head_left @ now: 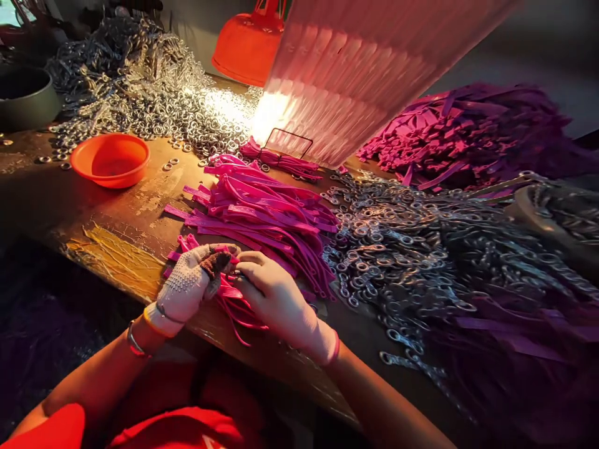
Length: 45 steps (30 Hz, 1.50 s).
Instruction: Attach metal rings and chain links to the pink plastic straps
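Note:
My left hand, in a white dotted glove with a dark thumb tip, is closed on a pink strap near the table's front edge. Fingertips of my right hand, in a plain white glove, meet it at the same strap end; what they pinch is too small to make out. Pink straps hang below and between the hands. Just beyond them lies a larger heap of pink straps. Metal chain pieces with ring ends are piled to the right of that heap.
An orange bowl stands at the left, before a big pile of metal rings and chains. An orange lamp and a ribbed translucent sheet hang overhead. More pink straps are heaped at the back right, near a container.

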{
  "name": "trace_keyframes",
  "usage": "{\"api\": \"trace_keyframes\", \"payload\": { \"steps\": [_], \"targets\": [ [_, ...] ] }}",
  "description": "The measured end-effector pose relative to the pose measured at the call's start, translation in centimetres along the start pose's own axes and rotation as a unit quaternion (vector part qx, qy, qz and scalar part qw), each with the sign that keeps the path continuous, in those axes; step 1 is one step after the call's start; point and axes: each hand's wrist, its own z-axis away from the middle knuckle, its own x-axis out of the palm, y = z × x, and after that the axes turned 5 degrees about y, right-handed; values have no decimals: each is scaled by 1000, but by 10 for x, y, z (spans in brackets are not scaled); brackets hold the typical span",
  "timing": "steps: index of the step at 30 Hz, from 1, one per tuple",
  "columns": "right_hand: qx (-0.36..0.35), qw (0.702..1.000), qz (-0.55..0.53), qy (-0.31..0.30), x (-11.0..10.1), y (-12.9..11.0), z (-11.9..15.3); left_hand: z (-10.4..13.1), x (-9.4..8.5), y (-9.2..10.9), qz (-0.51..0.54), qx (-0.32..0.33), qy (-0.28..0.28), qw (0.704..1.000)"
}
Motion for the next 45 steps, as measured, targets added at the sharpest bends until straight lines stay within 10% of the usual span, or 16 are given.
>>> {"api": "trace_keyframes", "payload": {
  "steps": [6,15,27,31,35,40,45],
  "targets": [
    [101,982,20,156,-32,-29,34,-6,15,3,208,-106,-123,965],
    [79,941,313,101,-33,-36,58,9,38,-2,-138,6,-170,976],
    [13,877,460,137,-24,-21,88,16,53,-11,-485,209,-272,805],
    [53,896,402,182,-23,-16,92,10,54,-16,-398,154,-301,853],
    [126,946,283,98,-34,-20,89,8,54,-24,-292,109,-244,918],
    [249,935,249,-40,-40,-16,84,15,48,-44,-413,259,-192,852],
    [113,928,352,-46,-32,-9,93,17,41,-51,-463,318,-199,803]
  ]
}}
